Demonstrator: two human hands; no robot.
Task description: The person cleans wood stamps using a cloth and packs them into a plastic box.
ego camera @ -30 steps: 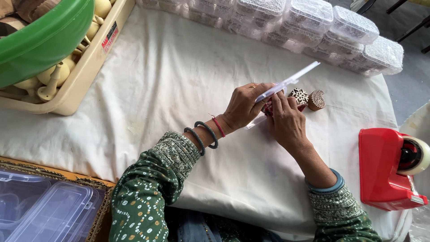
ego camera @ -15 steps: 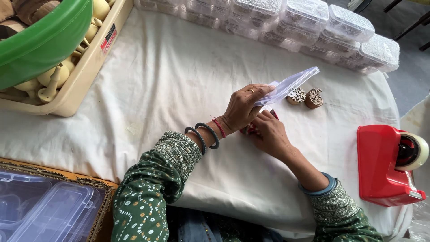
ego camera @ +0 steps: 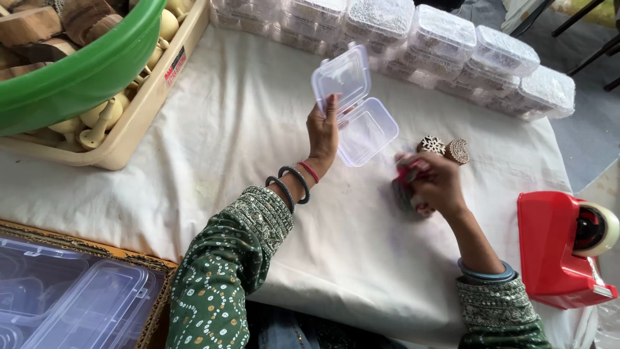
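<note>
The left hand (ego camera: 323, 132) grips an open clear box (ego camera: 355, 106) above the desk (ego camera: 226, 129); the right hand (ego camera: 436, 184) is closed around a blurred pink thing (ego camera: 407, 176) near two carved stamps (ego camera: 444, 148).

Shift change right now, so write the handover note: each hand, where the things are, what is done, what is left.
Left hand: raised above the white cloth, holding a small clear hinged box with its lid swung open; the box looks empty.
Right hand: low on the cloth, closed around something pinkish; blurred, cannot tell what.
Two carved wooden stamps lie on the cloth just beyond the right hand.
Red tape dispenser at the right; a row of filled, closed clear boxes along the far edge.
Done: box open.
Left: nothing in the box yet, lid not closed.
</note>
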